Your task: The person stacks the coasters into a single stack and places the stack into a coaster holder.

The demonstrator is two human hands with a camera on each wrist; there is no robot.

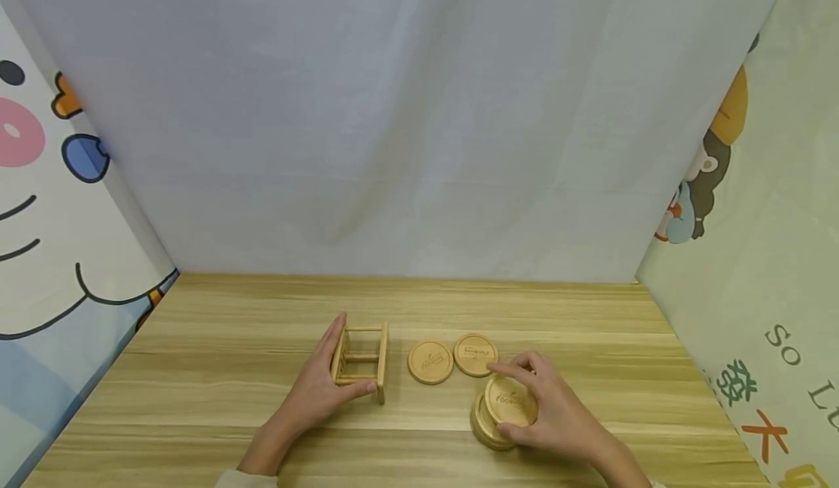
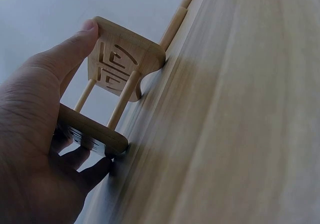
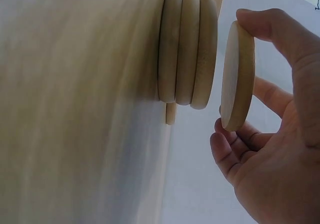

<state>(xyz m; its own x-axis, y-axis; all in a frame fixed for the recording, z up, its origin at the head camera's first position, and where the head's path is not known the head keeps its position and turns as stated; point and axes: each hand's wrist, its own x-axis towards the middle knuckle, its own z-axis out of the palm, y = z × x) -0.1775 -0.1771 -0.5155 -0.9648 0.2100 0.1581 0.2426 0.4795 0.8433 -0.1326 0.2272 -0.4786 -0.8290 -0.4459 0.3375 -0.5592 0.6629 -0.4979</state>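
My left hand (image 1: 316,387) grips a small wooden coaster holder (image 1: 383,364), with the thumb on its right end panel and the fingers behind the left one. In the left wrist view, its slotted panel (image 2: 144,47) and the rods between the panels show; no coaster is inside. My right hand (image 1: 556,409) pinches a round wooden coaster (image 1: 511,400) by its edge, engraved face up. Just below that coaster is a stack of three coasters (image 3: 187,49), with a gap between them in the right wrist view. Two more, a left coaster (image 1: 430,362) and a right coaster (image 1: 476,355), lie flat between the hands.
Everything stands on a wood-grain table (image 1: 262,306). A pale grey curtain (image 1: 406,124) hangs along its back edge. Printed cloths with cartoon figures flank it, a left cloth (image 1: 85,218) and a right cloth (image 1: 754,269).
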